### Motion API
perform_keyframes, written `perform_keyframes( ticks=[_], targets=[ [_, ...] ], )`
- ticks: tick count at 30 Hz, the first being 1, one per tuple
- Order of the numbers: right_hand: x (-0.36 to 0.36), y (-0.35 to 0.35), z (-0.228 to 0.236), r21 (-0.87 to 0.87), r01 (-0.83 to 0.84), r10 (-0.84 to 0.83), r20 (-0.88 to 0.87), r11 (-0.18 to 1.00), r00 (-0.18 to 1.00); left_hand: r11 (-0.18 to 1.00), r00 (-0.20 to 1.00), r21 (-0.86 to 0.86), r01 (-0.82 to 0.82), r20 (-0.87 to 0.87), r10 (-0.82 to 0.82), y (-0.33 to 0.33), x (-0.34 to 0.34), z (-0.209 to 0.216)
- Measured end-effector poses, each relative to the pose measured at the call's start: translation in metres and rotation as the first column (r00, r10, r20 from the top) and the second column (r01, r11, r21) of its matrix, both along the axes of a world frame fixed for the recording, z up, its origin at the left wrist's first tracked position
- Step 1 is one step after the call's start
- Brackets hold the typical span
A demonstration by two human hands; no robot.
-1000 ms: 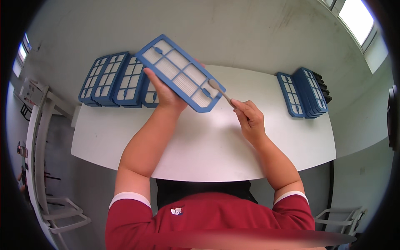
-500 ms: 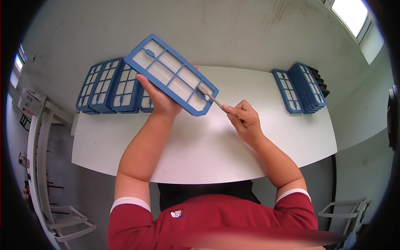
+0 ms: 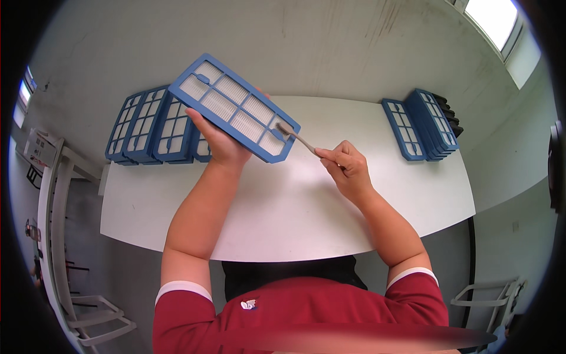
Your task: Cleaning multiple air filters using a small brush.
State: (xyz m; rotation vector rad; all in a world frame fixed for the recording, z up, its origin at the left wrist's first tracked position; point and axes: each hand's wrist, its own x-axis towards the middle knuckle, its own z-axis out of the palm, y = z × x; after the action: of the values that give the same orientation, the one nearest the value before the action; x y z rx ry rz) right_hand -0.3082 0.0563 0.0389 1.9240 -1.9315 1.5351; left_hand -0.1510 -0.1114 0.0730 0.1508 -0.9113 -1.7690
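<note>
My left hand (image 3: 227,144) grips a blue-framed filter panel (image 3: 213,104) from below, its thumb along the near edge and fingertips showing at the far edge. The panel is raised over the table and tilted, with white pleated material behind a blue grid. In my right hand (image 3: 348,168) a toothbrush (image 3: 304,143) is pinched by its thin handle between thumb and fingers. Its bristle head rests at the panel's right end, by the small blue tab there.
The white table (image 3: 283,224) has a curved edge near me. Several like filters (image 3: 141,127) stand in a row at its far left. Another stack of filters (image 3: 433,124) is at the far right, with dark ridged pieces (image 3: 451,118) behind. A wall (image 3: 330,47) rises beyond.
The filter panel and my left hand have shifted slightly left and a little toward me. The toothbrush head has moved a little left with it, staying on the panel's right end.
</note>
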Motion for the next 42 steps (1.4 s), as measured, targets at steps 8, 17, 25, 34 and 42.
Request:
perform_keyframes(
  ticks=[8, 17, 25, 34, 42],
  targets=[
    [-0.005, -0.001, 0.002, 0.019, 0.059, -0.059, 0.017, 0.998, 0.998, 0.999, 0.999, 0.033, -0.041, -0.002, 0.041, 0.001, -0.003, 0.0],
    [0.004, 0.001, 0.005, -0.034, -0.008, 0.014, 0.205, 0.999, 0.979, 0.997, 0.997, 0.0, 0.072, -0.014, -0.072, 0.005, -0.007, -0.011],
    [0.008, 0.001, 0.0, 0.002, -0.062, 0.06, 0.199, 0.998, 0.978, 0.992, 0.992, -0.039, 0.118, -0.035, -0.119, 0.018, -0.012, -0.014],
    [0.007, 0.0, 0.005, -0.017, -0.014, 0.016, 0.125, 1.0, 0.992, 0.996, 0.998, -0.068, 0.057, -0.016, -0.059, 0.022, -0.012, -0.013],
    [0.006, 0.001, 0.002, -0.036, 0.069, -0.066, 0.09, 0.997, 0.994, 0.992, 0.995, -0.096, 0.084, -0.04, -0.088, 0.023, -0.015, -0.017]
  ],
)
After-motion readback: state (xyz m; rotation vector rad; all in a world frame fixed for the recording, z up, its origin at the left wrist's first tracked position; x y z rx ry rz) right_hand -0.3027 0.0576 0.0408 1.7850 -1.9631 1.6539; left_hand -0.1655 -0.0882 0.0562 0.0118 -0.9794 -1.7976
